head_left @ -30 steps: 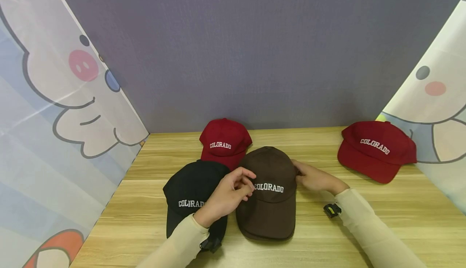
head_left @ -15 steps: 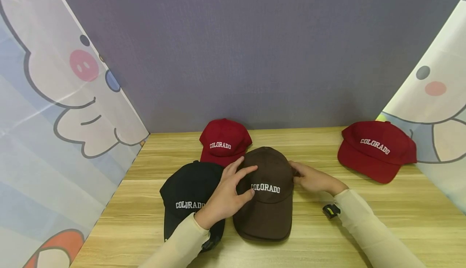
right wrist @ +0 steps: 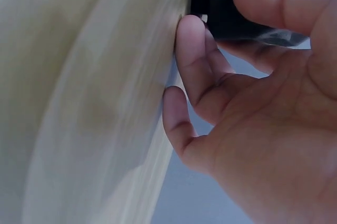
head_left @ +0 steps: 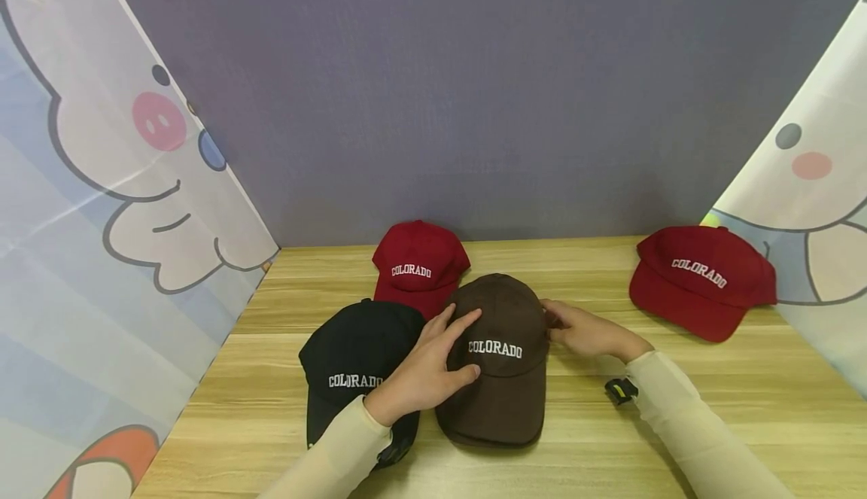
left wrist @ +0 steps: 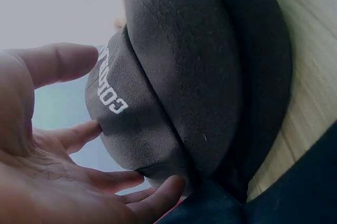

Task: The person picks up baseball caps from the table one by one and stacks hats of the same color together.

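**Left hand (head_left: 425,372) and right hand (head_left: 588,331) at a brown cap (head_left: 500,405)**

The right hand pinches the brown cap's edge between thumb and index finger, with its other fingers bent beside it. The left hand is spread wide, thumb well apart from the fingers, and has hold of nothing; its fingertips meet the left side of the crown. Whether the thumb touches is unclear. The brown cap sits at lower centre of the head view, brim toward the bottom, white COLORADO lettering facing up. In the left wrist view a second brim (left wrist: 267,77) shows beneath the first.

Just left of it lies a black cap (head_left: 359,333), partly under the left forearm. Behind these, at centre, is a red cap (head_left: 420,247); another red cap (head_left: 711,258) lies well apart at right. All are on a wooden table (head_left: 596,446) before a grey wall (head_left: 474,108).
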